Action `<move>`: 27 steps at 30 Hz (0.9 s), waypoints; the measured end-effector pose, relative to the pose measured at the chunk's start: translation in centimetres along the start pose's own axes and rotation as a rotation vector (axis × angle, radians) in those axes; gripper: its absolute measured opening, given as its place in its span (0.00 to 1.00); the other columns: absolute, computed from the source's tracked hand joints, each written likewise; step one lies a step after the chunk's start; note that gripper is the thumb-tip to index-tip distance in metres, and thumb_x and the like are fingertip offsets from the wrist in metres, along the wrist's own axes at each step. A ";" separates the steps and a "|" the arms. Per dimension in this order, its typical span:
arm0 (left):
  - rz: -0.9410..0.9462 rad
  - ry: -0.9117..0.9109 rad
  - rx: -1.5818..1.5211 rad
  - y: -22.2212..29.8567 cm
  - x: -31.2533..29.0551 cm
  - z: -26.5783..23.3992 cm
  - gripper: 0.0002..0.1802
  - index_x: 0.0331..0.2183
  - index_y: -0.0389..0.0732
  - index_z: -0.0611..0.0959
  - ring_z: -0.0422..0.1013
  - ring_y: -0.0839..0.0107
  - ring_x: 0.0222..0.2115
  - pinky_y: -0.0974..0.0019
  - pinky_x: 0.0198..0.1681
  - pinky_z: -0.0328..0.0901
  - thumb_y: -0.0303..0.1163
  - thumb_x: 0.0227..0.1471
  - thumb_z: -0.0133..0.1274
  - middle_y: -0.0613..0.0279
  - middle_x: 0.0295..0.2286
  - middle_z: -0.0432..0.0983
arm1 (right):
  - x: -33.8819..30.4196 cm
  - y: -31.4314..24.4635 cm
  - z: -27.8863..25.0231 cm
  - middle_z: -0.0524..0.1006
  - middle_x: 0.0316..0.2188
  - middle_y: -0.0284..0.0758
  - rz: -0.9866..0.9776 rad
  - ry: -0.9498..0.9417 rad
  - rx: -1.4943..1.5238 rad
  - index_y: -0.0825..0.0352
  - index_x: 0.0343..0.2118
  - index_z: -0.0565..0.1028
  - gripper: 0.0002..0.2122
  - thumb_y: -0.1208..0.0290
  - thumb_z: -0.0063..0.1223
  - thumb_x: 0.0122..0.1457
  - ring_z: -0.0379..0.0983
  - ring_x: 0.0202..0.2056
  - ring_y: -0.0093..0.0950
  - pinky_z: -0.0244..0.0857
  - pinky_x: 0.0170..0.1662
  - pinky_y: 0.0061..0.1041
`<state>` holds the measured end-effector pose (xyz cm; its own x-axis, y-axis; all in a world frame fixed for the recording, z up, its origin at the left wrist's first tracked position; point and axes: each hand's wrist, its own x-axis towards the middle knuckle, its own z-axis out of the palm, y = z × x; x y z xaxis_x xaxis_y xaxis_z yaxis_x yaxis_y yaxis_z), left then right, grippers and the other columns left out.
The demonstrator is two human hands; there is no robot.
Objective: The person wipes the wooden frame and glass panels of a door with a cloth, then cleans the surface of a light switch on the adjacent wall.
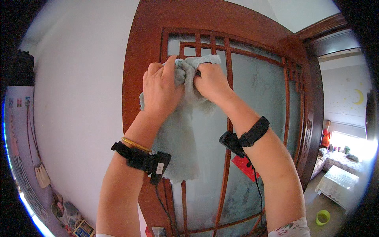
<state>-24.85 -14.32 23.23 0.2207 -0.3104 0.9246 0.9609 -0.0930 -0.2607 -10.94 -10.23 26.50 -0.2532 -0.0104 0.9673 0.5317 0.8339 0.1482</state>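
Note:
A pale grey-green cloth (pixel 177 138) hangs down in front of a wooden door (pixel 144 43) with frosted glass panes (pixel 256 94) and a lattice of thin brown bars. My left hand (pixel 162 85) grips the bunched upper part of the cloth, its fingers curled near the lattice. Close beside it on the right, my right hand (pixel 213 81) is closed on another fold of the same cloth. The fingertips of my right hand are partly hidden by the fabric. Both forearms reach up and wear black wrist straps with small devices and cables.
On the left, a white wall (pixel 83 98) runs beside the door, with a hanging bag (pixel 42 175) farther out. Through the doorway at right stand a table with a pale cover (pixel 337 183) and a green bin (pixel 322 217). A red paper (pixel 245 168) shows on the glass.

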 end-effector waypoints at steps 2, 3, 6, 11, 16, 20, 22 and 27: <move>0.002 -0.017 0.009 0.1 0.2 0.0 0.29 0.44 0.40 0.72 0.66 0.61 0.36 0.59 0.40 0.59 0.27 0.33 0.54 0.60 0.32 0.75 | 0.1 0.0 -0.4 0.75 0.27 0.49 -0.063 -0.015 -0.157 0.70 0.25 0.76 0.08 0.73 0.47 0.44 0.71 0.34 0.46 0.66 0.38 0.40; 0.028 -0.008 0.053 0.2 0.3 0.0 0.28 0.44 0.41 0.72 0.66 0.61 0.36 0.60 0.39 0.59 0.28 0.33 0.54 0.62 0.31 0.75 | 0.1 -0.1 -0.5 0.75 0.27 0.48 -0.098 -0.021 -0.232 0.69 0.25 0.77 0.08 0.72 0.47 0.44 0.71 0.34 0.46 0.67 0.39 0.39; 0.063 -0.003 0.164 0.6 0.3 -0.1 0.25 0.42 0.43 0.73 0.66 0.64 0.36 0.62 0.38 0.58 0.29 0.34 0.52 0.65 0.31 0.75 | -0.1 -0.3 -0.9 0.76 0.28 0.47 -0.193 0.003 -0.341 0.68 0.25 0.77 0.09 0.70 0.49 0.44 0.70 0.35 0.45 0.67 0.38 0.39; 0.042 -0.004 0.279 1.4 -0.3 -0.3 0.27 0.44 0.43 0.72 0.64 0.65 0.39 0.62 0.40 0.56 0.29 0.35 0.51 0.67 0.36 0.74 | -1.1 -0.7 -1.6 0.76 0.29 0.42 -0.180 0.041 -0.572 0.66 0.27 0.78 0.10 0.67 0.52 0.43 0.69 0.39 0.40 0.66 0.38 0.38; 0.056 0.037 0.327 1.3 -0.2 0.0 0.34 0.50 0.36 0.65 0.60 0.61 0.50 0.56 0.53 0.50 0.30 0.37 0.51 0.60 0.46 0.69 | -0.5 0.4 -1.4 0.76 0.31 0.41 -0.311 0.212 -0.561 0.66 0.29 0.77 0.14 0.63 0.54 0.41 0.68 0.42 0.38 0.61 0.44 0.39; 0.051 -0.021 0.201 0.6 0.5 1.3 0.35 0.52 0.35 0.62 0.57 0.60 0.54 0.51 0.59 0.43 0.30 0.39 0.50 0.54 0.48 0.66 | 0.9 1.0 -2.0 0.76 0.32 0.42 -0.407 0.159 -0.555 0.67 0.29 0.77 0.14 0.64 0.52 0.41 0.67 0.42 0.40 0.58 0.48 0.39; 0.077 -0.052 0.186 0.3 1.1 1.1 0.35 0.52 0.35 0.62 0.58 0.60 0.53 0.50 0.58 0.45 0.30 0.39 0.50 0.53 0.48 0.65 | 1.4 1.3 -1.7 0.76 0.32 0.42 -0.461 0.138 -0.544 0.67 0.29 0.77 0.13 0.65 0.50 0.43 0.68 0.42 0.40 0.57 0.48 0.38; 0.172 -0.068 0.069 -0.6 2.0 0.8 0.36 0.52 0.34 0.61 0.59 0.58 0.52 0.51 0.58 0.47 0.30 0.38 0.49 0.50 0.46 0.67 | 1.4 1.2 -1.4 0.76 0.32 0.43 -0.517 0.135 -0.536 0.68 0.28 0.76 0.11 0.68 0.45 0.45 0.69 0.40 0.40 0.58 0.48 0.39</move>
<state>-24.89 -14.15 25.43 0.3912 -0.2518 0.8852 0.9167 0.0214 -0.3990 -9.54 -10.06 28.27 -0.4942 -0.4234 0.7593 0.7011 0.3224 0.6361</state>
